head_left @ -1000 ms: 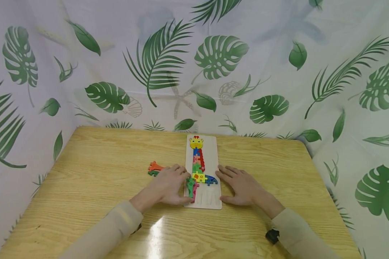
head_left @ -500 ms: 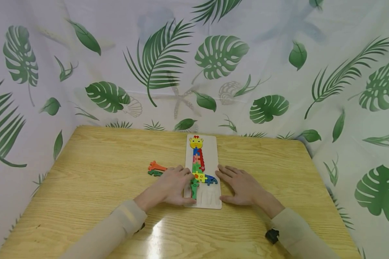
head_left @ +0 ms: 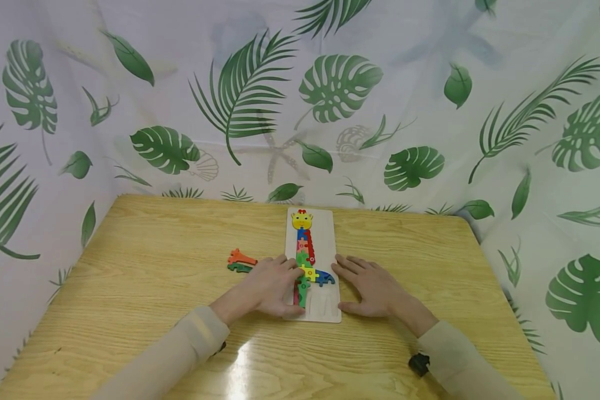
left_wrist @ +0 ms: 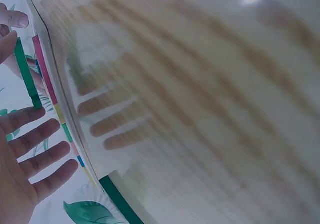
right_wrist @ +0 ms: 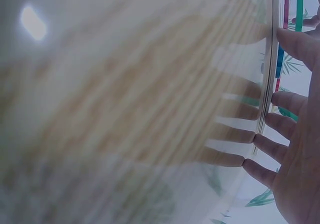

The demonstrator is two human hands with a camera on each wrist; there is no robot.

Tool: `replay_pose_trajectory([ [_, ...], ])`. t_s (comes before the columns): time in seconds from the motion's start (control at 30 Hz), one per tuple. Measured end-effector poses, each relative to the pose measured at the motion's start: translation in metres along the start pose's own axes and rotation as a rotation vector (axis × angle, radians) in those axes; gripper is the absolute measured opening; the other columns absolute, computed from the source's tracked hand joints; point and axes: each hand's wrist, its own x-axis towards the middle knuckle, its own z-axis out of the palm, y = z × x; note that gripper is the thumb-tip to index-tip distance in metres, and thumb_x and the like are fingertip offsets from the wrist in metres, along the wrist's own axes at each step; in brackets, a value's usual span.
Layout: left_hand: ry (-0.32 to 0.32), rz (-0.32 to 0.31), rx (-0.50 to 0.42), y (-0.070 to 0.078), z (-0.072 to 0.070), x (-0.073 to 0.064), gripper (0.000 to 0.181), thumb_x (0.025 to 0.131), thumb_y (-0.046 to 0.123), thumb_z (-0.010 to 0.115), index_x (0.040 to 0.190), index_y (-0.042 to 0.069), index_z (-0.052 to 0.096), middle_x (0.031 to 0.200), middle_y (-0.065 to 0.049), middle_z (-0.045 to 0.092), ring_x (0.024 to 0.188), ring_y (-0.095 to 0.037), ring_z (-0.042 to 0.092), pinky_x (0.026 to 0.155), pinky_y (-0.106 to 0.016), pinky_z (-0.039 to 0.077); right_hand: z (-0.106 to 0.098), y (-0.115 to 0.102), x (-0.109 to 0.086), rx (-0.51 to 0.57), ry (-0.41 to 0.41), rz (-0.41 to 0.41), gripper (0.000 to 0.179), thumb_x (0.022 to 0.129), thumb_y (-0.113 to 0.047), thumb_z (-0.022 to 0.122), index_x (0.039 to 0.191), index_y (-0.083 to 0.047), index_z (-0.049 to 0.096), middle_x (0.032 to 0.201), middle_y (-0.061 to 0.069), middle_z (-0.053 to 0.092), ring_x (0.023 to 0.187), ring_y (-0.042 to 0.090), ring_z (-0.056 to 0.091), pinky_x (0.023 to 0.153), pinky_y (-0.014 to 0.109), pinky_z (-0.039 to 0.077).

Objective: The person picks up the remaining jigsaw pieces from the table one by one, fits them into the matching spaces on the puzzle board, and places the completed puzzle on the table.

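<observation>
A pale wooden puzzle board (head_left: 325, 233) carries a giraffe of coloured jigsaw pieces, with a yellow head (head_left: 302, 220) at the far end. My left hand (head_left: 270, 286) pinches a green leg piece (head_left: 303, 294) between thumb and index finger. In the left wrist view, this green piece stands off the board beside the inserted pink leg piece (left_wrist: 42, 64), its other fingers spread. Along the board's right edge, my right hand (head_left: 372, 286) touches the rim with thumb and fingertips, its fingers nearly straight. Shallow leg-shaped recesses show to the right of the green piece.
Left of the board, an orange puzzle piece (head_left: 241, 256) and a dark green one (head_left: 238, 268) lie on the wooden table (head_left: 155, 250), the latter partly behind my left hand. A leaf-print cloth (head_left: 340, 111) hangs behind and beside the table.
My left hand has slid slightly right with the green leg piece, which now covers much of the pink leg in the head view. The right hand has stayed in place.
</observation>
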Motion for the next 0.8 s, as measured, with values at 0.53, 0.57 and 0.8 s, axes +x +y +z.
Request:
replay_pose_trajectory([
  [0.53, -0.032, 0.027, 0.018, 0.0051, 0.0025, 0.0056, 0.084, 0.087, 0.08, 0.057, 0.148, 0.022, 0.058, 0.147, -0.005, 0.059, 0.131, -0.026, 0.057, 0.1, -0.041, 0.055, 0.0023, 0.001, 0.0004, 0.007, -0.005, 0.005, 0.089, 0.095, -0.07, 0.057, 0.167, -0.022, 0.034, 0.176, 0.004, 0.029, 0.159, 0.036, 0.035, 0.122, 0.064, 0.039],
  [0.57, -0.028, 0.03, 0.02, 0.0052, 0.0028, 0.0058, 0.085, 0.087, 0.08, 0.057, 0.148, 0.021, 0.058, 0.147, -0.005, 0.059, 0.131, -0.026, 0.057, 0.099, -0.041, 0.056, 0.0023, 0.0009, 0.0005, 0.005, -0.002, 0.002, 0.089, 0.095, -0.071, 0.057, 0.166, -0.021, 0.034, 0.175, 0.005, 0.03, 0.159, 0.037, 0.036, 0.122, 0.064, 0.039],
  [0.8, -0.014, 0.046, 0.041, 0.0062, 0.0035, 0.0068, 0.084, 0.087, 0.08, 0.057, 0.146, 0.021, 0.06, 0.144, -0.005, 0.059, 0.128, -0.025, 0.058, 0.096, -0.039, 0.056, 0.0028, 0.0007, -0.0001, -0.007, 0.02, -0.009, 0.09, 0.094, -0.07, 0.059, 0.165, -0.02, 0.036, 0.174, 0.006, 0.033, 0.157, 0.038, 0.039, 0.119, 0.064, 0.041],
])
